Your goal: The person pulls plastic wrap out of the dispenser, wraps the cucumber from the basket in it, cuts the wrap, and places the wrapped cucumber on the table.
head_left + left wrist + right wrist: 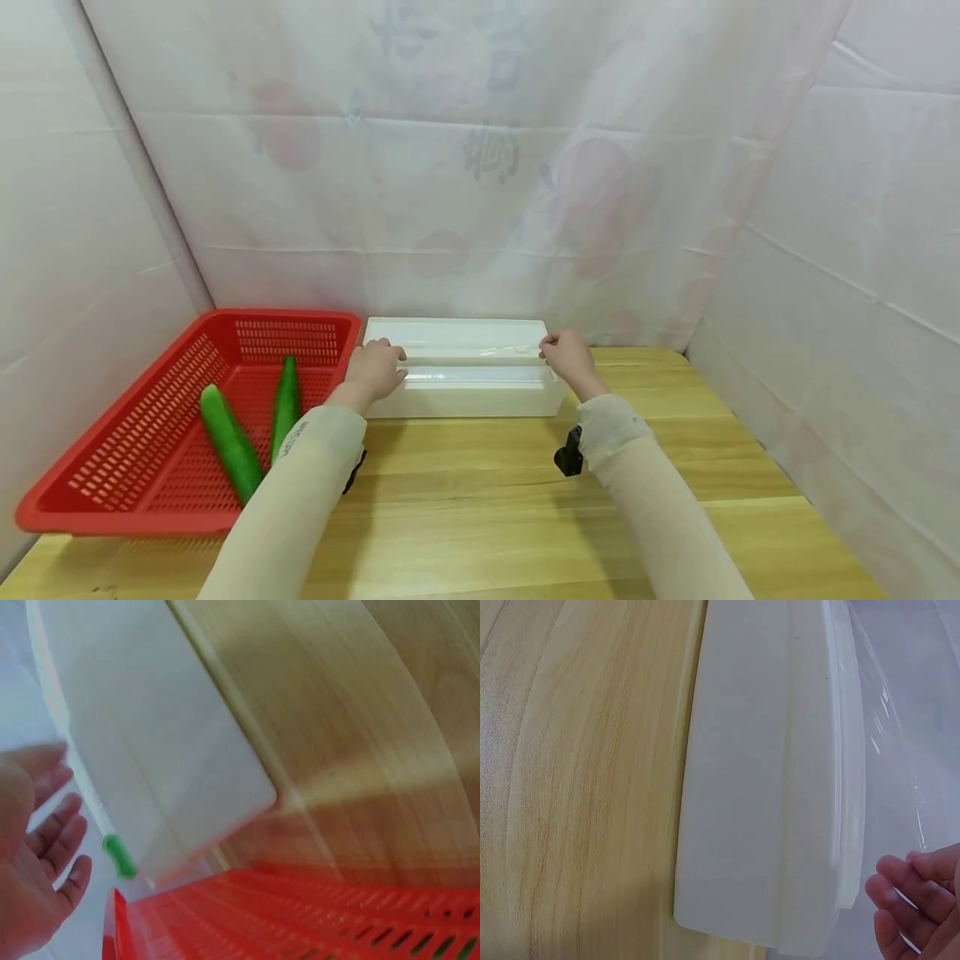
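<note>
I count one left hand [375,371] and one right hand [568,364] on my feed, making two, and two pale sleeves [663,504]. I see two black devices [569,455], one under each wrist, the left one mostly hidden. I tally one red basket [120,524] with two cucumbers [231,443] in it, one white box [465,403], one clear film [879,716], one small green piece [118,856] in the left wrist view, one wooden table [465,500] and three pale walls [435,200].

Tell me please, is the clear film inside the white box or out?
Out, at least partly: the right wrist view shows the clear film spread past the white box, its edge pinched by the right hand.
</note>
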### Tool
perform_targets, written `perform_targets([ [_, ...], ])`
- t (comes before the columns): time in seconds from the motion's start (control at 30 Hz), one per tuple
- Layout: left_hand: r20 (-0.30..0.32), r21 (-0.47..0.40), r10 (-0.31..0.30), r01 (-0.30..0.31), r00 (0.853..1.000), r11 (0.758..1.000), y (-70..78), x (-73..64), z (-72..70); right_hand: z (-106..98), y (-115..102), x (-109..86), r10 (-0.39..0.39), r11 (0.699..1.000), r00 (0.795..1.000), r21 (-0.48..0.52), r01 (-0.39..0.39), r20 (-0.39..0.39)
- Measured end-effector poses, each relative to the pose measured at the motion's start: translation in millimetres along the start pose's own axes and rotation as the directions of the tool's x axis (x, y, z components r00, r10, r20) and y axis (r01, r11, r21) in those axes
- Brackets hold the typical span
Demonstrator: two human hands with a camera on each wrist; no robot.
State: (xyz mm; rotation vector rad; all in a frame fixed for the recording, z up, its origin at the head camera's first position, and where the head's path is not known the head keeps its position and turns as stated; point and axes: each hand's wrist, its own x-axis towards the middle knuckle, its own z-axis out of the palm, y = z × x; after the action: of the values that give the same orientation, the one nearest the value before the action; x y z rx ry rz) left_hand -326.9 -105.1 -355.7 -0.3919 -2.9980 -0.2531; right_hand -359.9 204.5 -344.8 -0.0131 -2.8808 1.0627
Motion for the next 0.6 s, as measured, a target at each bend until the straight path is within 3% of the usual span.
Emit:
perform_targets([
  [0.17, 0.007, 0.057, -0.053, 0.053, 0.999, 0.997, -1.8, 0.2, 6.1, 4, 0, 0.1, -0.027, 1.000, 1.000, -0.009, 0.028, 0.008],
  [0.33, -0.001, 0.025, -0.105, 0.105, 0.994, 0.994, -9.4, -0.6, 9.8, 8, -1, -1.0, -0.048, 0.999, 0.999, -0.022, 0.048, 0.006],
  [0.6, -0.054, -0.017, -0.070, 0.069, 0.996, 0.997, -15.1, -1.3, 5.7, 6, -4, -2.6, -0.035, 0.999, 0.999, -0.016, 0.035, 0.019],
])
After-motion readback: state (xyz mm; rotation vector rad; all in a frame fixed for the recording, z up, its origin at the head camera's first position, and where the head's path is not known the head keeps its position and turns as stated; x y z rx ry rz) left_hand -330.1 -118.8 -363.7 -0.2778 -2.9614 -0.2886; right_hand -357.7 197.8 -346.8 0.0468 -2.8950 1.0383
